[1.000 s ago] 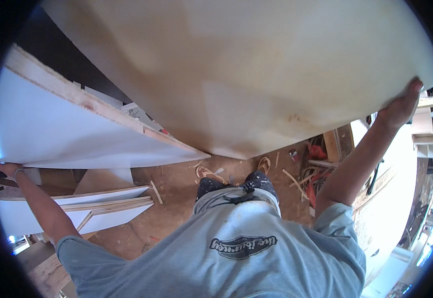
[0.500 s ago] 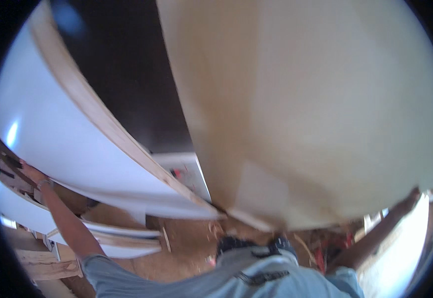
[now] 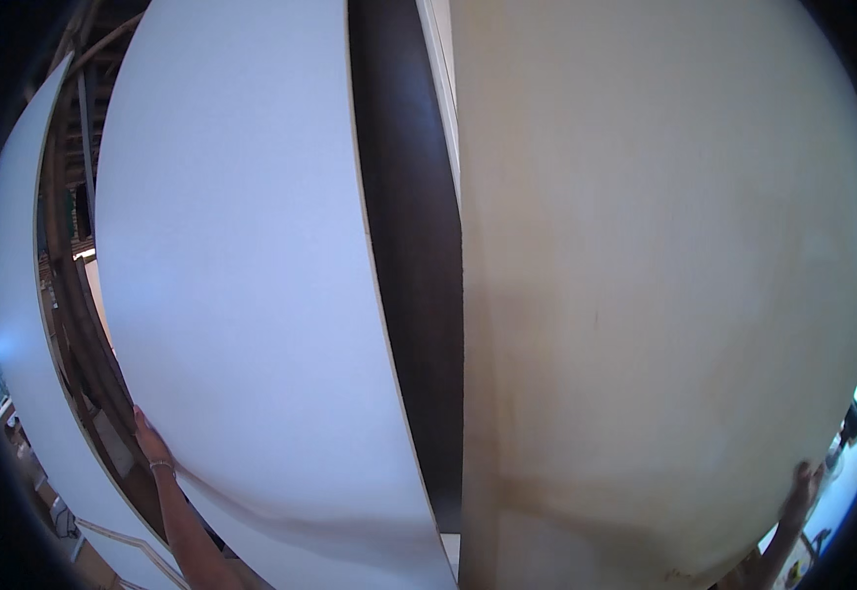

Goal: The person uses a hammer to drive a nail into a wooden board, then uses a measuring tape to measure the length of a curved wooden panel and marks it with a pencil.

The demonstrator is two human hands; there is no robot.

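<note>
A tall white panel (image 3: 252, 256) stands upright in front of me on the left, its thin edge facing the middle. Along its left edge, low down, my left hand (image 3: 150, 441) grips it, with part of the fingers hidden. On the right stands a large beige board (image 3: 645, 275) with faint brown stains. My right hand (image 3: 800, 487) is closed on the lower right edge of this board; its fingertips are partly out of sight. Between the two sheets shows a dark brown panel (image 3: 404, 226), touched by neither hand.
Another white panel (image 3: 30, 265) stands at the far left, with dark timbers (image 3: 85, 305) behind it. A pale strip (image 3: 438, 69) rises beside the dark panel. At the lower right lies a bright white surface (image 3: 856, 462) with small items near it.
My view has tilted up, so my body and the floor are out of it. The white panel now stands more upright, closer to the beige board. Both hands remain at the outer edges.
</note>
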